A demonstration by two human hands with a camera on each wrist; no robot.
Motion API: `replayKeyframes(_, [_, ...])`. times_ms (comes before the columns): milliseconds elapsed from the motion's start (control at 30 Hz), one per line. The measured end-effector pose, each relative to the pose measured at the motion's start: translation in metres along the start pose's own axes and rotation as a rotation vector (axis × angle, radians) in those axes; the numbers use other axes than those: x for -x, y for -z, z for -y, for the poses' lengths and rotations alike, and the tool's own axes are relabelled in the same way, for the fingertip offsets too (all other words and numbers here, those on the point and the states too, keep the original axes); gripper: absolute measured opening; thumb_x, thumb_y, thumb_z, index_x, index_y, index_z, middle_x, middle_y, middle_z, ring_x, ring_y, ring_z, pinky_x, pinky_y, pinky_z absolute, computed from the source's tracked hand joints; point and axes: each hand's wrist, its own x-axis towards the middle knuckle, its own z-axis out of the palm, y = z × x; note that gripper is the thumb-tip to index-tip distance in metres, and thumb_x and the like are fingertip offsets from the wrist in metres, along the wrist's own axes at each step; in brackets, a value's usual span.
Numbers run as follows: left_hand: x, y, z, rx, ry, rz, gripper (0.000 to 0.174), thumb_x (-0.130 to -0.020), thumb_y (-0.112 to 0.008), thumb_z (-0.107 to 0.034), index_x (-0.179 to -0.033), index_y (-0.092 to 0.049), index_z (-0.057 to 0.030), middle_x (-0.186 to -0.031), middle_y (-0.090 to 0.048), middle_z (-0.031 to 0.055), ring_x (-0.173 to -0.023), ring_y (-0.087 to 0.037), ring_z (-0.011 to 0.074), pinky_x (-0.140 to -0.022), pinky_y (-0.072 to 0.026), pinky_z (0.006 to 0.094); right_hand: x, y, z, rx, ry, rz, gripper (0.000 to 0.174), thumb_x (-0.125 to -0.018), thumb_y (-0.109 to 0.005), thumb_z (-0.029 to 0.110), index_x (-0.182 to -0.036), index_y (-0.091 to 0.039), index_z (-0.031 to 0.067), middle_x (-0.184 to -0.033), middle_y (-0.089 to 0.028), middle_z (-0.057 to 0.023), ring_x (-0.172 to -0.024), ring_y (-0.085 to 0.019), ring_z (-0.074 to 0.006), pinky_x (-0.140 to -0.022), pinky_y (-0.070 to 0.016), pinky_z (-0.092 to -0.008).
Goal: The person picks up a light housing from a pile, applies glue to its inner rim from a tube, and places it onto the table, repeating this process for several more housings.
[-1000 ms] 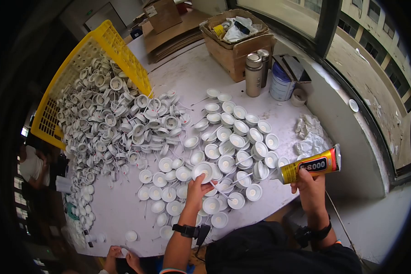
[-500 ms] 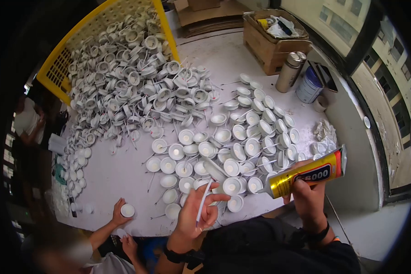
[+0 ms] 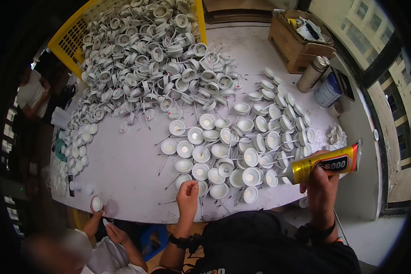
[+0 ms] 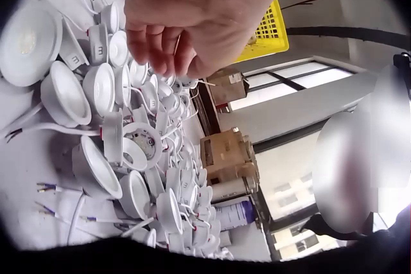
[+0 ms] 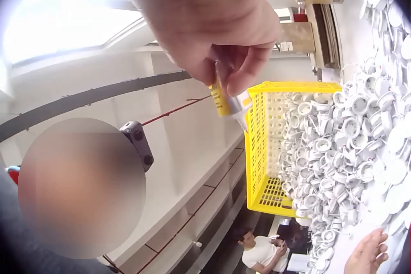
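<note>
The right hand [image 3: 321,189] grips a yellow glue tube [image 3: 328,163], fingers wrapped around its lower half. The tube lies almost level above the table's near right corner, its nozzle pointing left at the closest of the white lamp housings [image 3: 223,155]. A black label on the tube reads "8000" in white; the character before it is too blurred to tell. The left hand [image 3: 187,197] hovers over the front edge of the white table [image 3: 128,173], fingers loosely bent and holding nothing, just beside the nearest housings. These round, cup-shaped housings lie face up in rough rows, each with thin wires. Behind them a larger tangled heap [image 3: 160,59] spills from a tipped yellow crate [image 3: 66,39]. At the far right stand a cardboard box [image 3: 297,39], a metal flask [image 3: 313,73] and a blue-and-white can [image 3: 329,89].
</note>
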Motion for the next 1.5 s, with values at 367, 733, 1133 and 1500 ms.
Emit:
replayKeyframes(367, [-0.050,-0.065,-0.010,-0.736,-0.434,0.403,0.045,-0.062,-0.065,-0.011,-0.104,-0.050,-0.0087,-0.106,-0.047,0.0100,-0.098,-0.042,0.0272,-0.083,-0.0333,0.0361,-0.016,0.019,-0.011,-0.003,-0.056,-0.038,0.037,-0.072,-0.060,0.021,-0.096,-0.044,-0.0027,-0.074,-0.051,-0.0095,-0.051,-0.053,-0.0154,-0.039,-0.0423,-0.0237])
replayKeyframes(733, [-0.089,-0.095,0.002,-0.984,-0.739,0.686,0.038,-0.054,-0.068,-0.009,-0.090,-0.057,-0.0141,-0.087,-0.046,0.0037,-0.086,-0.043,0.0203,-0.072,-0.0332,0.0318,-0.032,0.032,-0.025,-0.013,-0.141,-0.033,0.033,-0.072,-0.059,0.016,-0.096,-0.045,-0.0033,-0.075,-0.052,-0.0105,-0.050,-0.053,-0.0152,-0.039,-0.0431,-0.0237])
replayKeyframes(1133, [-0.108,-0.097,0.001,-0.988,-0.887,0.754,0.024,-0.053,-0.066,-0.006,-0.074,-0.056,-0.0111,-0.080,-0.046,0.0026,-0.082,-0.044,0.0199,-0.072,-0.0331,0.0317,-0.034,0.037,-0.027,-0.004,-0.158,-0.079,0.036,-0.071,-0.059,0.015,-0.098,-0.045,-0.0035,-0.078,-0.053,-0.0109,-0.050,-0.054,-0.0154,-0.039,-0.0439,-0.0241])
replayKeyframes(1500, [-0.053,-0.076,-0.118,-0.355,-0.081,0.619,0.023,-0.077,-0.053,-0.017,-0.093,-0.048,-0.0007,-0.078,-0.054,0.0121,-0.068,-0.052,0.0200,-0.062,-0.0413,0.0300,-0.027,0.022,-0.030,-0.277,-0.109,-0.085,0.036,-0.074,-0.058,0.018,-0.101,-0.043,0.0001,-0.077,-0.051,-0.0088,-0.055,-0.053,-0.0149,-0.041,-0.0439,-0.0247])
